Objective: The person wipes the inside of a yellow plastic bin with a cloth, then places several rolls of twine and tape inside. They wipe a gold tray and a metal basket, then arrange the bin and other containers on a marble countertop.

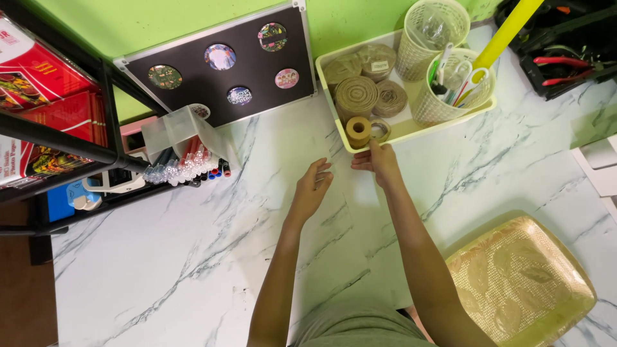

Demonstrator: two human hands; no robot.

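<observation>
Tape roll (358, 131) just above right fingers (373, 151)

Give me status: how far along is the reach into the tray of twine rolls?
Done: both arms are out over the marble table. In hand: the right hand touches the near rim of the pale yellow tray, beside the small brown roll; the left hand is open above the table, holding nothing. Left: no roll is lifted; all sit in the tray.

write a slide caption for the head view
Right hand touches pale yellow tray of twine rolls; left hand hovers open over marble table.
</observation>
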